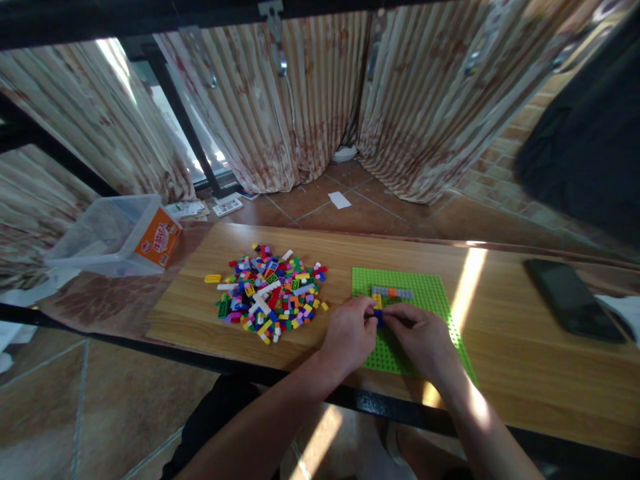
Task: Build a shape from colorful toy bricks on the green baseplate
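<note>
A green baseplate point(425, 281) lies on the wooden table under both hands. Along its upper part runs a row of grey bricks point(404, 294) with an orange brick point(393, 293) in the middle, and a yellow brick point(377, 302) sits below the row's left end. My left hand point(351, 331) is closed, its thumb and index finger at the left end of a small blue brick point(379, 316). From the other side my right hand point(421, 337) pinches the same brick. Fingers hide part of it, so whether it is pressed onto the plate I cannot tell.
A heap of mixed toy bricks point(273, 293) covers the table's left part, with one yellow brick point(213, 279) apart from it. A clear plastic box point(107, 233) stands beyond the left end. To the right lies a black phone point(570, 300). Curtains point(310, 107) hang behind.
</note>
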Demonstrator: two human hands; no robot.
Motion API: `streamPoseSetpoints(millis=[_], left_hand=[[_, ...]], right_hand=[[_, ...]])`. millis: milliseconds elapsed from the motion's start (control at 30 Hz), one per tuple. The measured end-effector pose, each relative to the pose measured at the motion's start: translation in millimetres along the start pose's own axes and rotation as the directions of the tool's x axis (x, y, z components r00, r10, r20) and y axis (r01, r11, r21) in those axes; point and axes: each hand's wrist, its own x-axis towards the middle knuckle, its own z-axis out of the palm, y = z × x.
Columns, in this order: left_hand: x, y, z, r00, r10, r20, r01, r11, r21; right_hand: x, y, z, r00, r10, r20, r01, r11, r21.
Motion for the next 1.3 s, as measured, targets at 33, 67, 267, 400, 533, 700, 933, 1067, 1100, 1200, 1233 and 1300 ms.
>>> streamPoseSetpoints(millis=[33, 67, 267, 400, 533, 700, 933, 1067, 1100, 1200, 1233, 1300], left_hand=[[0, 1, 1, 1.000, -0.009, -0.010, 0.009, 1.000, 0.003], [1, 1, 1, 1.000, -0.020, -0.019, 0.020, 1.000, 0.006], [6, 2, 3, 0.996, -0.054, -0.066, 0.055, 0.998, 0.011], [9, 1, 4, 0.994, -0.077, -0.072, 0.078, 0.997, 0.013], [12, 2, 2, 0.994, -0.095, -0.056, 0.095, 0.995, -0.001], [14, 4, -1, 0.993, -0.109, -0.039, 0.109, 0.994, 0.013], [18, 4, -1, 0.990, -0.135, -0.041, 0.136, 0.990, 0.021], [22, 2, -1, 0.992, -0.126, -0.027, 0.127, 0.991, 0.040], [22, 2, -1, 0.992, -0.125, -0.023, 0.126, 0.991, 0.045], [24, 2, -1, 0.992, -0.128, -0.014, 0.128, 0.990, 0.057], [24, 2, -1, 0.992, -0.123, -0.012, 0.124, 0.991, 0.059], [23, 1, -3, 0.994, -0.110, -0.006, 0.110, 0.992, 0.059]], right_hand=[[1, 0, 0, 1.000, 0.004, 0.004, -0.004, 1.000, 0.001], [1, 0, 0, 1.000, 0.009, 0.004, -0.009, 1.000, -0.003], [4, 4, 1, 0.999, 0.028, 0.024, -0.028, 1.000, 0.009], [6, 1, -1, 0.999, 0.031, 0.037, -0.031, 1.000, -0.002], [7, -4, -2, 0.999, 0.021, 0.031, -0.020, 0.999, -0.046], [7, -9, -4, 1.000, -0.016, 0.017, 0.018, 0.996, -0.093], [6, -11, -3, 1.000, -0.020, 0.013, 0.021, 0.995, -0.101], [8, -11, -2, 1.000, -0.018, 0.011, 0.019, 0.993, -0.114], [8, -11, -1, 1.000, -0.019, 0.010, 0.020, 0.993, -0.113], [9, -11, -1, 1.000, -0.015, 0.020, 0.017, 0.996, -0.089], [9, -12, -1, 1.000, -0.016, 0.021, 0.017, 0.996, -0.083], [10, -12, -2, 1.000, -0.020, 0.023, 0.021, 0.997, -0.076]])
